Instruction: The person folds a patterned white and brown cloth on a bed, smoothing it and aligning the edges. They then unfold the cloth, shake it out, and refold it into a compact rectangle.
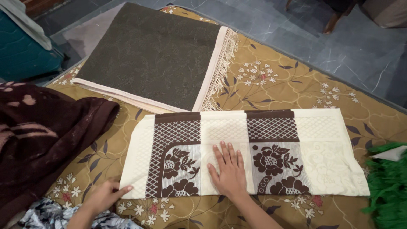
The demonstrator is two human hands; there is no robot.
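A folded cream and brown mat [271, 140] with lattice and flower patterns lies flat on a mustard floral sheet [275, 80]. My right hand [229, 169] presses flat on the middle of the mat, fingers spread and pointing away from me. At the mat's near left corner my left hand [106, 195] touches the edge with its fingertips. Neither hand grips anything.
A folded dark olive rug [152, 55] with a cream fringe lies behind the mat. A dark brown blanket [38, 135] is heaped at the left. A green fringed cloth [388, 186] sits at the right edge. Grey tiled floor [339, 46] lies beyond the sheet.
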